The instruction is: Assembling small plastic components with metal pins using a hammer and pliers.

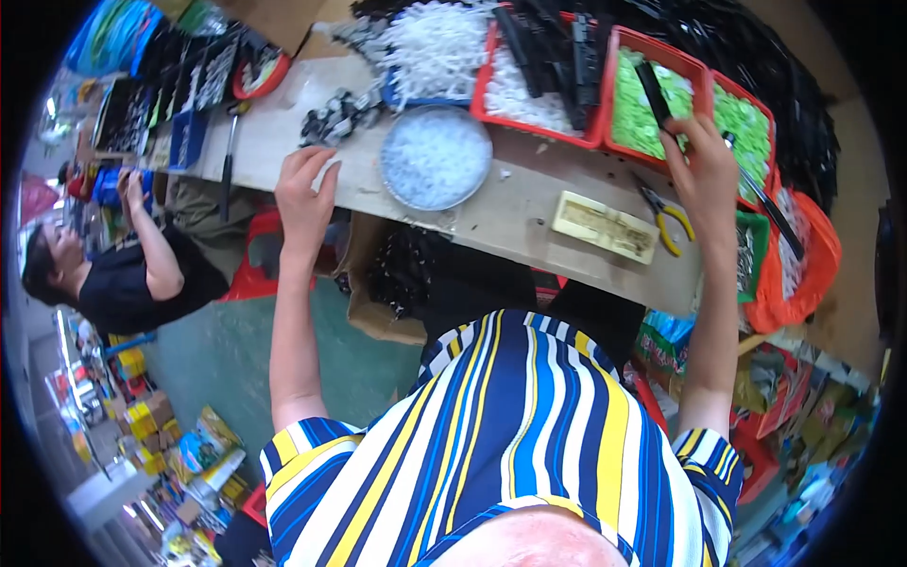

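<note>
My right hand (704, 165) is raised over the right part of the bench, fingers closed on the end of a short black plastic strip (652, 93). The strip points away from me over a red bin of green plastic pieces (628, 128). My left hand (307, 194) hovers at the bench's near edge with bent fingers apart and nothing seen in them. Just beyond it lies a heap of small black and grey parts (342, 115). Between my hands stands a round metal tray (385, 180) filled with small translucent white pieces (435, 156).
Yellow-handled pliers (673, 222) lie beside a cream plastic block (605, 227). Behind are a red bin (597, 132) of white pieces topped with black strips, and a white pile (435, 47). A hammer (229, 161) lies left. Another person (123, 269) sits at far left.
</note>
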The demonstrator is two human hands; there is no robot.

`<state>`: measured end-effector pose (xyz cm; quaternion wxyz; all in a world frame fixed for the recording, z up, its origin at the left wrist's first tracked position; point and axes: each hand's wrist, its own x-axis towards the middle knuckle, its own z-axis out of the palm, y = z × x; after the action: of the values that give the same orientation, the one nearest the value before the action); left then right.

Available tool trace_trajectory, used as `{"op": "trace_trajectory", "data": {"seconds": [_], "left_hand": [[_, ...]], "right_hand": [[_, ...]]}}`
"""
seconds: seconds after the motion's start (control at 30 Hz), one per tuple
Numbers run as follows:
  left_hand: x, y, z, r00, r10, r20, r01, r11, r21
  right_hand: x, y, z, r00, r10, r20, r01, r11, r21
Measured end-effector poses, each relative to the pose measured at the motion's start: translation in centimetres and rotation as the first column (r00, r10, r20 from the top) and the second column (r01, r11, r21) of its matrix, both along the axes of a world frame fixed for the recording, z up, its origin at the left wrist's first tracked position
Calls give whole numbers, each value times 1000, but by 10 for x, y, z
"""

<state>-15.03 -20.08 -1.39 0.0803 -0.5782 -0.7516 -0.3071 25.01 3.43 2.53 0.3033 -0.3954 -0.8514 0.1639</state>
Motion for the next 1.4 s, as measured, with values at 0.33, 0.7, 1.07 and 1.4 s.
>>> {"op": "trace_trajectory", "data": {"seconds": [0.33, 0.7, 1.07, 1.4], "left_hand": [[-26, 11, -32, 995, 79, -69, -81, 996, -33], [-43, 23, -24, 962, -152, -229, 115, 979, -167], [-44, 27, -12, 969, -208, -137, 154, 932, -327], [-46, 18, -16, 980, -198, -15, 176, 899, -400]], "right_hand": [[38, -78, -13, 912, 291, 288, -297, 954, -24], [35, -77, -11, 808, 340, 482, -360, 931, -53], [25, -78, -8, 796, 336, 504, -341, 936, -86], [31, -83, -21, 796, 337, 503, -369, 929, -37]]}}
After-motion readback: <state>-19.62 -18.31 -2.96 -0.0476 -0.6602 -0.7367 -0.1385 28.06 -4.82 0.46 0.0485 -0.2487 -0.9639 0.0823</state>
